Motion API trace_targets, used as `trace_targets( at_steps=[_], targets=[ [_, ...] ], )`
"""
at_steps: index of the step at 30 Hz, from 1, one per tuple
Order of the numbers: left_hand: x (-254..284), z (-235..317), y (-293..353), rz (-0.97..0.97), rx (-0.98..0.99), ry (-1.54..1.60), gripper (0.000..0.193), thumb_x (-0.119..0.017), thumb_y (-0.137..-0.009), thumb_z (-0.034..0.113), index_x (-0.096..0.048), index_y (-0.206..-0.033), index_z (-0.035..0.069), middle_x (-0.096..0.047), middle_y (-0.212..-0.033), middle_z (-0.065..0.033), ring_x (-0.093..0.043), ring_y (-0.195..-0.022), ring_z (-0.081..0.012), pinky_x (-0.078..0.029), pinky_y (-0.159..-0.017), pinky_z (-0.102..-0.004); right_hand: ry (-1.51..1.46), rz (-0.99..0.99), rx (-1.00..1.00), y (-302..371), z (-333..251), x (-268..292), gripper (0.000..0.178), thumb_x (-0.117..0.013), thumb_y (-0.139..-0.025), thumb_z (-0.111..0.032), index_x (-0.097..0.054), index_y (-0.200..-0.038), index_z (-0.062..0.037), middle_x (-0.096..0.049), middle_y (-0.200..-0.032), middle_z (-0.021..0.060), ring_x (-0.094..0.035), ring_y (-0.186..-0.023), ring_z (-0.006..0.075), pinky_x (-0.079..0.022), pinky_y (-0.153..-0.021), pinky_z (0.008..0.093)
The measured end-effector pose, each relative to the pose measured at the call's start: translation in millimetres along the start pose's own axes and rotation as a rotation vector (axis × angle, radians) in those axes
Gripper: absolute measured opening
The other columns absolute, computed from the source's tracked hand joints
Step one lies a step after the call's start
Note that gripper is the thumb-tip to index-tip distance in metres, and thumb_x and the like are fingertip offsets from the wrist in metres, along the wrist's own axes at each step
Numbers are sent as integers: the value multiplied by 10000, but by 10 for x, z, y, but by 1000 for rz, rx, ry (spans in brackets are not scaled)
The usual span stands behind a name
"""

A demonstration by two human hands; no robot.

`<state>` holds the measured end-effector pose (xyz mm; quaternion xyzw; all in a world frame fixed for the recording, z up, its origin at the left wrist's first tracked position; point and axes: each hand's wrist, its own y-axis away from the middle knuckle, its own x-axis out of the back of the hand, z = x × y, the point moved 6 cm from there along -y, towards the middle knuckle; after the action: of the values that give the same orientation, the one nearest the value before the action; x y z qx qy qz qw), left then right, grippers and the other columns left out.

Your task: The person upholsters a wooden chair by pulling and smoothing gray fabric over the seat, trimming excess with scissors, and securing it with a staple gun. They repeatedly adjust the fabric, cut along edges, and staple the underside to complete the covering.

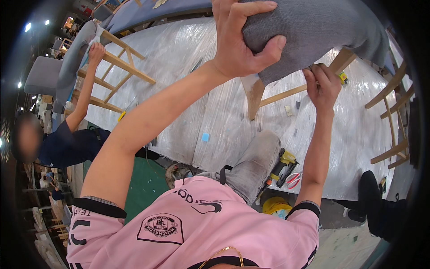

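A chair with grey fabric upholstery [309, 31] stands in front of me, tilted, its pale wooden leg [254, 99] and rail [286, 93] showing under the cover. My left hand [244, 42] is closed round the near left corner of the padded part, thumb pressed on the front and forefinger over the top. Lower and to the right, my right hand [323, 85] has its fingers curled and pinched at the bottom edge of the grey fabric, beside another wooden leg [342, 60]. Its fingertips are partly hidden.
The worktop [215, 103] is wrapped in clear plastic film. Near its front edge lie a yellow nail or staple gun [286, 159] and red-handled scissors [293, 180], above a yellow bucket [274, 206]. A co-worker [71, 143] handles another chair [118, 67] at left; wooden chair legs [390, 114] stand right.
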<state>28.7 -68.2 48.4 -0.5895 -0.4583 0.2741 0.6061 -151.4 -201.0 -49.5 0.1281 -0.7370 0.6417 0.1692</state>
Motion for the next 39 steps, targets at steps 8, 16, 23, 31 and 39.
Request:
trace_targets(
  at_steps=[8, 16, 23, 31, 39],
  targets=[
    [2, -4, -57, 28, -22, 34, 522, -784, -754, 173, -597, -1216, 20, -570, -1305, -232, -497, -1251, -396, -336, -1128, -568, 155, -21, 186, -201, 255, 148, 195, -849, -777, -113, -698, -846, -11, -690, -777, 121, -641, -593, 258, -483, -545, 355],
    [9, -11, -3, 41, -14, 42, 562, -801, -735, 184, -592, -1229, 18, -576, -1301, -224, -507, -1237, -396, -341, -1126, -564, 49, 8, 105, -81, 149, -14, 254, -847, -827, -189, -653, -776, -32, -632, -704, 80, -614, -574, 221, -469, -527, 336],
    [106, 22, -80, -63, 110, -31, 526, -805, -791, 251, -598, -1240, 68, -554, -1392, -175, -474, -1316, -384, -296, -1160, -543, -78, 40, -594, 2140, -103, -655, 198, -736, -937, -128, -671, -780, -24, -466, -586, 100, -423, -478, 204, -345, -484, 347],
    [26, -9, 44, -21, 137, -2, 580, -802, -759, 319, -569, -1265, 159, -579, -1376, -61, -439, -1377, -321, -213, -1198, -557, -108, -404, -1400, 4403, 115, -823, 357, -645, -997, -296, -735, -1080, 40, -717, -795, 159, -672, -711, 270, -524, -709, 383],
    [119, -72, 133, 0, 173, -26, 557, -816, -749, 307, -594, -1243, 178, -587, -1365, -38, -469, -1356, -319, -244, -1195, -549, -805, -40, -1221, 1692, -247, -875, 419, -608, -1056, -337, -680, -1241, 31, -716, -1105, 92, -695, -988, 164, -579, -821, 318]
  ],
)
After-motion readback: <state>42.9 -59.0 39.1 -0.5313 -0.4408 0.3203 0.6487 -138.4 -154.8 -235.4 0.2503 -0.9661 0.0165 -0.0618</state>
